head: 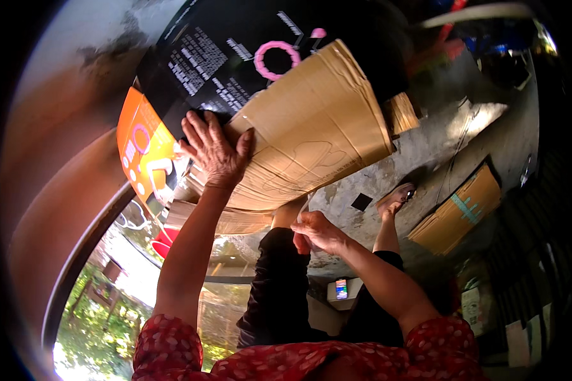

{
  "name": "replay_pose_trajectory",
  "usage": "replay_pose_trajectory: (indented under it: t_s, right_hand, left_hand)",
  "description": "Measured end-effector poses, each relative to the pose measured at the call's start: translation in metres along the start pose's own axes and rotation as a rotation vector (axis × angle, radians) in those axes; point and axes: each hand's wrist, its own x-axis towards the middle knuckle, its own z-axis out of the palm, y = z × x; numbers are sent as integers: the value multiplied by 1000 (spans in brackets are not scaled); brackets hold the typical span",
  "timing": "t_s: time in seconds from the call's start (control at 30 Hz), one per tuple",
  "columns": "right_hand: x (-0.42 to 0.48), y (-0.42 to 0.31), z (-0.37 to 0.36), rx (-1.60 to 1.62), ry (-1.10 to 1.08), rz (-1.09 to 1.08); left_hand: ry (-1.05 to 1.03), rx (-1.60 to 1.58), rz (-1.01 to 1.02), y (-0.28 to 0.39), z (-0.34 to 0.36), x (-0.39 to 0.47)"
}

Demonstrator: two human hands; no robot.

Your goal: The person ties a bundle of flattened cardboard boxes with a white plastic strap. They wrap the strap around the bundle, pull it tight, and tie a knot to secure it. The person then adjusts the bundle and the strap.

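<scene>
My left hand (218, 155) lies spread and flat where a black printed cardboard sheet (205, 62) meets a brown corrugated cardboard piece (305, 124). The brown piece bears creases and a printed line drawing. Pinched in the fingers of my right hand (320, 232) is a thin whitish strip (308, 202), which runs up to the lower edge of the brown cardboard; its far end is hidden. An orange printed cardboard panel (140, 143) hangs left of my left hand. Below it, more folded brown cardboard (219, 220) shows under the stack.
A flattened cardboard bundle (457, 209) with green tape lies on the concrete floor (424, 157) at right. Near my shod foot (394, 197) is a dark square (362, 202). A lit phone (341, 288) rests on a pale surface between my legs. A red container (162, 243) stands at lower left.
</scene>
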Motion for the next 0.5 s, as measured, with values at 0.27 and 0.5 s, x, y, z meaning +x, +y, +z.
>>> replay_pose_trajectory:
  t_s: [0.27, 0.5]
  right_hand:
    - [80, -84, 28, -609, 29, -655]
    - [54, -193, 76, -324, 35, -149]
  left_hand:
    - [-74, -118, -46, 10, -9, 9]
    - [-63, -151, -39, -10, -9, -1]
